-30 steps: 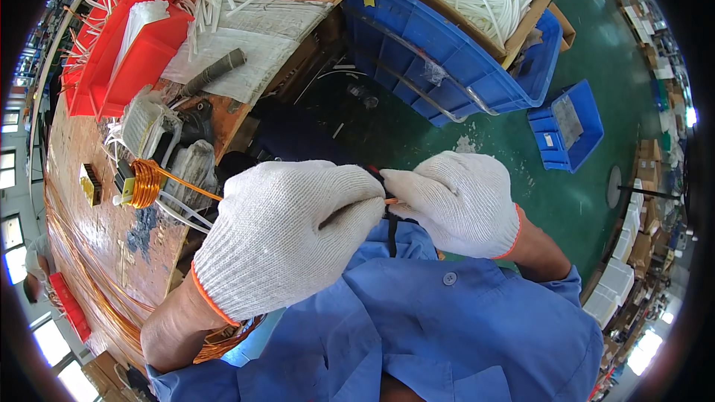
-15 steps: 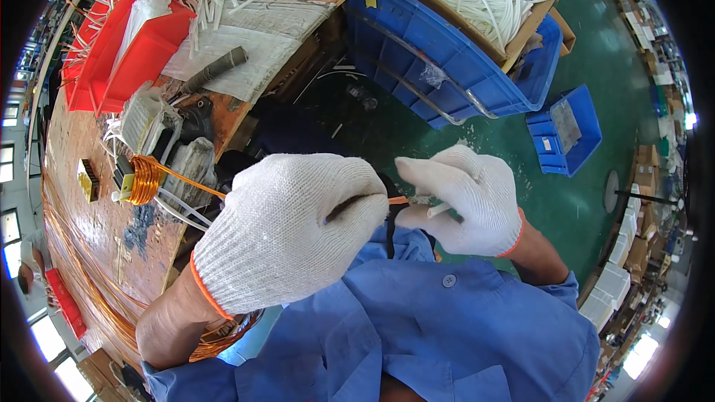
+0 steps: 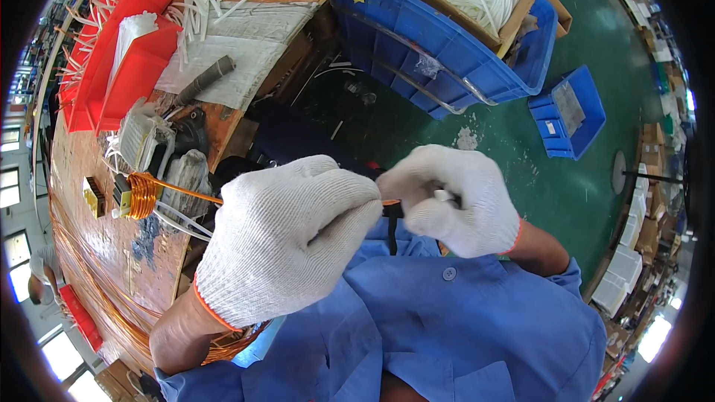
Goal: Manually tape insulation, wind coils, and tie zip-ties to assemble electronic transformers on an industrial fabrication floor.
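Note:
A white knitted glove with an orange cuff covers each hand. My left hand (image 3: 290,238) is closed around copper wire (image 3: 186,192) that runs from an orange copper coil (image 3: 141,196) on the bench. The short wire end (image 3: 390,202) sticks out between its thumb and fingers. Just to the right, my right hand (image 3: 465,205) is curled, with its index fingertip at that wire end. A short white tube (image 3: 444,196) shows in its grip. Most of the tube is hidden by the glove.
On the wooden bench (image 3: 119,253) at left are red bins (image 3: 126,74), loose white tubes (image 3: 201,4), a dark roll (image 3: 205,80) and more copper wire (image 3: 97,275). A blue crate (image 3: 439,45) carries a carton (image 3: 514,18) of white tubes. A smaller blue bin (image 3: 570,112) stands on the floor.
My right hand has moved left and its index fingertip now meets the wire end. Its fingers have closed more around the white tube. The left hand keeps its hold on the wire.

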Action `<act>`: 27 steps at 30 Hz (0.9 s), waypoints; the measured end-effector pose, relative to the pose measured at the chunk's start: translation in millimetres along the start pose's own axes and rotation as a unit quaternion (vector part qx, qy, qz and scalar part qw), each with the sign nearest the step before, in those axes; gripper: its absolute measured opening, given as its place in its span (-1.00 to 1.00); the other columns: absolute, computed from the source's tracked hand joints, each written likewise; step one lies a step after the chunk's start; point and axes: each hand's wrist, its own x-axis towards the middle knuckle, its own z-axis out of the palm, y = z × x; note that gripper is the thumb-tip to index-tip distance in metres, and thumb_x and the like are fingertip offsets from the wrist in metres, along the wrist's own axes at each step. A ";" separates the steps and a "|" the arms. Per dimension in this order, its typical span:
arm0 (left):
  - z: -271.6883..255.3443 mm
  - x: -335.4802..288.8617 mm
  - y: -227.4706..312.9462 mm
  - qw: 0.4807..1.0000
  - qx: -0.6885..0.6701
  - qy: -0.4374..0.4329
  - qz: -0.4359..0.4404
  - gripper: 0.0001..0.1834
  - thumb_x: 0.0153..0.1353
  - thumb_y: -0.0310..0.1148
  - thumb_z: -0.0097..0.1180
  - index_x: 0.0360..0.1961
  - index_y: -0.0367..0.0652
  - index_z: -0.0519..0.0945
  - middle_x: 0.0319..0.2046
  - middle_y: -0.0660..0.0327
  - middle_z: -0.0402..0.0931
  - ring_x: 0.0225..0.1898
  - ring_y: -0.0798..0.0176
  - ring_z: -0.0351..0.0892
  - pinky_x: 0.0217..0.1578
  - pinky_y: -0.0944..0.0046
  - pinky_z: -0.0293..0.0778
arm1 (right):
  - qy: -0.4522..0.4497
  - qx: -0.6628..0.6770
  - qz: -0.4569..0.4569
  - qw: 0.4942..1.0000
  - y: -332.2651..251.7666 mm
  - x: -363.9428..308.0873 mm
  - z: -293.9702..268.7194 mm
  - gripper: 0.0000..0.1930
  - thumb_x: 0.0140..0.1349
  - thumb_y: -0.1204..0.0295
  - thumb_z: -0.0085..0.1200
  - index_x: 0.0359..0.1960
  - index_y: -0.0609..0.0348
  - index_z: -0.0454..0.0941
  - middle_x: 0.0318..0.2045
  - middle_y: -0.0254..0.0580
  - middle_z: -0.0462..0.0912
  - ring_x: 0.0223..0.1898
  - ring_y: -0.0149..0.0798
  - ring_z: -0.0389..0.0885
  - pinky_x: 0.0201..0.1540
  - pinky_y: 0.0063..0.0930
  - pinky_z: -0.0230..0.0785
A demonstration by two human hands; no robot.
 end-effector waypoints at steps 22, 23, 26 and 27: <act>-2.0 -3.7 1.8 0.999 -0.034 -0.002 -0.025 -0.87 0.25 -0.55 0.48 -0.17 -0.27 0.87 -0.43 0.13 0.73 -0.44 0.26 0.67 -0.40 0.25 0.51 | -0.004 -0.274 -0.188 0.943 17.5 -4.1 -2.5 -0.37 0.26 0.19 0.55 0.32 0.06 0.61 -0.17 -0.11 0.69 -0.35 -0.02 0.80 -0.40 -0.22 0.59; -1.9 -3.7 1.4 0.999 -0.040 -0.004 -0.030 -0.87 0.26 -0.54 0.48 -0.17 -0.27 0.87 -0.43 0.13 0.73 -0.44 0.26 0.67 -0.39 0.25 0.51 | -0.006 -0.283 -0.194 0.939 15.8 -3.6 -4.4 -0.40 0.25 0.20 0.55 0.30 0.05 0.64 -0.19 -0.12 0.70 -0.35 -0.03 0.81 -0.40 -0.22 0.59; -3.6 -4.9 2.1 0.997 -0.055 -0.007 -0.047 -0.88 0.27 -0.53 0.47 -0.17 -0.28 0.87 -0.43 0.13 0.73 -0.44 0.26 0.67 -0.38 0.25 0.51 | 0.014 -0.287 -0.199 0.937 11.8 -2.1 -3.2 -0.47 0.23 0.23 0.55 0.22 0.01 0.71 -0.22 -0.15 0.72 -0.35 -0.05 0.81 -0.41 -0.22 0.59; -3.8 -4.3 2.7 0.997 -0.057 -0.009 -0.050 -0.88 0.28 -0.53 0.46 -0.17 -0.29 0.87 -0.43 0.13 0.73 -0.44 0.26 0.67 -0.38 0.25 0.51 | 0.028 -0.285 -0.198 0.937 11.4 -1.7 -1.6 -0.49 0.22 0.24 0.55 0.20 0.00 0.73 -0.23 -0.16 0.72 -0.35 -0.06 0.81 -0.41 -0.22 0.59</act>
